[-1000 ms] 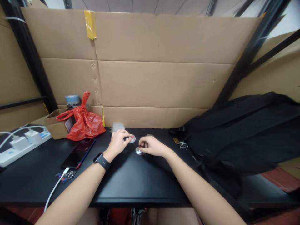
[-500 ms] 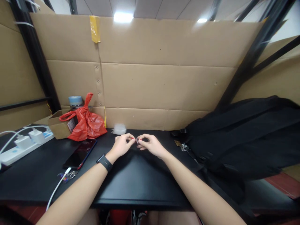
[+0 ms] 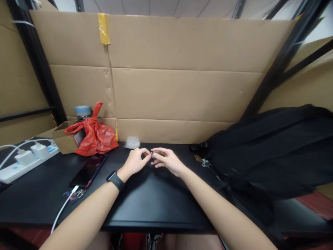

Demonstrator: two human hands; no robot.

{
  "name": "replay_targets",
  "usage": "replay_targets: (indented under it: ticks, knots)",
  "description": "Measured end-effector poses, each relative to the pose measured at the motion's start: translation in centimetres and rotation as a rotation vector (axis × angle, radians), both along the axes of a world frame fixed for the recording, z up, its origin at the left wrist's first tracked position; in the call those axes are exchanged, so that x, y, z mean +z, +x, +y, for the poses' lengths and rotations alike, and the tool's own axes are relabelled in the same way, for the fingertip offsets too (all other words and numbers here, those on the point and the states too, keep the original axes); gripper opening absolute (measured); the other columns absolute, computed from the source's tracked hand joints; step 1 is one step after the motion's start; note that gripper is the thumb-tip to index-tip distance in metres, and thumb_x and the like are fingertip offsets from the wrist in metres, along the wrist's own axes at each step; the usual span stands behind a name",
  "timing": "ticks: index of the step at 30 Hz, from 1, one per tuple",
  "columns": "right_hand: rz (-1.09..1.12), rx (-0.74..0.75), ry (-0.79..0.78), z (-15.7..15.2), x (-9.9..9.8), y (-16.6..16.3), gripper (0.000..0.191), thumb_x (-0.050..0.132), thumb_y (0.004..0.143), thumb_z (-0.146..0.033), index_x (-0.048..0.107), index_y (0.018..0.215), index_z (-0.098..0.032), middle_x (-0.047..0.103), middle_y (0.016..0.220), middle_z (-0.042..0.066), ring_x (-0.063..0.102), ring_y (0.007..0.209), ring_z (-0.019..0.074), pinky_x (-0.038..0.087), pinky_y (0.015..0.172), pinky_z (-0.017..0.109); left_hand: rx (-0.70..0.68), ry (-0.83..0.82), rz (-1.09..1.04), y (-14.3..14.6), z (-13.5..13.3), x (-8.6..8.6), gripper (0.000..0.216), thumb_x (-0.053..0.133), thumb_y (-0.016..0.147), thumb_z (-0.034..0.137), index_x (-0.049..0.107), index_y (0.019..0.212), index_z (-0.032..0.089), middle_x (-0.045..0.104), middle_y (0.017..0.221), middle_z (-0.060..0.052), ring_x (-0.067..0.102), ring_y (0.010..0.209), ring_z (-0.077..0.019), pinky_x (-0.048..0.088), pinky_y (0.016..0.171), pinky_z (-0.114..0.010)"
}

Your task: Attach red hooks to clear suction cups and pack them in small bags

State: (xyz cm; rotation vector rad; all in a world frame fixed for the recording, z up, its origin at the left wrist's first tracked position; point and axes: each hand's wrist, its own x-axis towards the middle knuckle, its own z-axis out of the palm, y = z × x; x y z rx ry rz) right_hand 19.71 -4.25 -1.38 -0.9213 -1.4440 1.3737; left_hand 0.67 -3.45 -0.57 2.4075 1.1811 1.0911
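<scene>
My left hand (image 3: 135, 161) and my right hand (image 3: 166, 160) meet above the middle of the black table (image 3: 145, 198). Between their fingertips they pinch a small silvery metal piece (image 3: 152, 156), held on edge. The piece is too small to name surely; it looks like thin round discs pressed together. A black watch (image 3: 114, 180) sits on my left wrist. Both hands hover just over the table top, near the cardboard back wall.
A black backpack (image 3: 273, 152) fills the right side, with keys (image 3: 204, 162) beside it. A phone (image 3: 88, 169) with a white cable, a red plastic bag (image 3: 95, 137), a small carton (image 3: 62, 140) and a white power strip (image 3: 23, 159) lie left. A clear packet (image 3: 132, 142) lies behind the hands.
A second ago each hand pressed on a separate silvery disc lying flat on the table. The hands have since lifted the discs and brought them together between the fingertips.
</scene>
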Motion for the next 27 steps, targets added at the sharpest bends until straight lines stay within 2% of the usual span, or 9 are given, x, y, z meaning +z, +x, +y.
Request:
replay_targets:
  ticks: [3,5,7,10,12,14,17,23,27]
  knots:
    - [-0.042,0.001,0.063,0.1,-0.2,0.1,0.051,0.083,0.067,-0.032,0.066,0.113,-0.021,0.065,0.115,0.009,0.073,0.078,0.0176,0.061,0.061,0.026,-0.017,0.063,0.046,-0.1,0.2,0.0,0.018,0.055,0.091,0.031,0.071,0.088,0.022,0.074,0.091,-0.002,0.066,0.084,-0.0191,0.049,0.081,-0.030]
    - [-0.087,-0.010,0.105,0.3,-0.3,0.3,0.053,0.084,0.065,-0.031,0.066,0.113,-0.022,0.065,0.116,0.009,0.072,0.080,0.0175,0.060,0.059,0.025,-0.017,0.118,0.098,-0.9,0.9,-0.1,0.021,0.053,0.093,0.034,0.071,0.092,0.023,0.074,0.095,-0.003,0.066,0.090,-0.0202,0.048,0.085,-0.031]
    - [-0.137,-0.035,0.144,0.7,-0.6,0.6,0.051,0.082,0.067,-0.031,0.065,0.114,-0.022,0.064,0.118,0.009,0.070,0.078,0.0158,0.058,0.058,0.025,0.043,0.152,0.169,-2.4,2.1,-0.4,0.023,0.052,0.094,0.035,0.071,0.097,0.023,0.072,0.101,-0.005,0.065,0.096,-0.0218,0.048,0.089,-0.034]
    - [-0.237,-0.091,0.232,1.4,-1.0,1.2,0.048,0.078,0.070,-0.031,0.064,0.115,-0.021,0.065,0.116,0.009,0.067,0.073,0.0131,0.058,0.063,0.028,0.284,0.122,0.298,-5.7,4.4,-1.3,0.024,0.050,0.092,0.027,0.072,0.100,0.022,0.070,0.112,-0.009,0.063,0.105,-0.0273,0.048,0.090,-0.041]
    - [-0.359,-0.144,0.348,1.8,-1.3,1.6,0.044,0.076,0.072,-0.028,0.065,0.113,-0.020,0.066,0.111,0.008,0.067,0.075,0.0136,0.057,0.071,0.031,0.337,0.077,0.387,-7.7,5.8,-2.1,0.026,0.049,0.090,0.020,0.073,0.100,0.024,0.067,0.122,-0.007,0.060,0.113,-0.0291,0.048,0.091,-0.044]
    - [-0.512,-0.190,0.492,2.1,-1.4,1.9,0.038,0.075,0.072,-0.024,0.067,0.109,-0.021,0.066,0.108,0.007,0.067,0.081,0.0153,0.056,0.080,0.034,0.328,0.029,0.425,-9.0,6.7,-2.9,0.030,0.049,0.088,0.018,0.073,0.104,0.028,0.064,0.130,-0.005,0.057,0.119,-0.0282,0.047,0.094,-0.044]
    - [-0.677,-0.225,0.615,2.2,-1.5,2.2,0.036,0.076,0.071,-0.020,0.069,0.107,-0.022,0.065,0.107,0.005,0.065,0.089,0.0168,0.053,0.087,0.036,0.304,0.005,0.432,-9.2,7.2,-3.6,0.034,0.050,0.087,0.019,0.071,0.110,0.030,0.060,0.136,-0.004,0.055,0.123,-0.0280,0.045,0.097,-0.046]
    - [-0.724,-0.219,0.615,2.0,-1.3,2.3,0.036,0.078,0.071,-0.020,0.069,0.106,-0.023,0.065,0.104,0.004,0.066,0.088,0.0158,0.051,0.088,0.035,0.282,0.021,0.422,-7.9,6.8,-4.2,0.037,0.048,0.086,0.019,0.071,0.113,0.029,0.060,0.136,-0.006,0.055,0.121,-0.0313,0.044,0.098,-0.051]
    - [-0.734,-0.226,0.614,2.0,-1.2,2.3,0.036,0.078,0.071,-0.021,0.069,0.105,-0.023,0.065,0.103,0.004,0.065,0.088,0.0160,0.051,0.088,0.035,0.295,0.030,0.405,-8.0,6.7,-4.1,0.043,0.047,0.085,0.016,0.067,0.120,0.031,0.061,0.135,-0.005,0.055,0.121,-0.0280,0.044,0.098,-0.047]
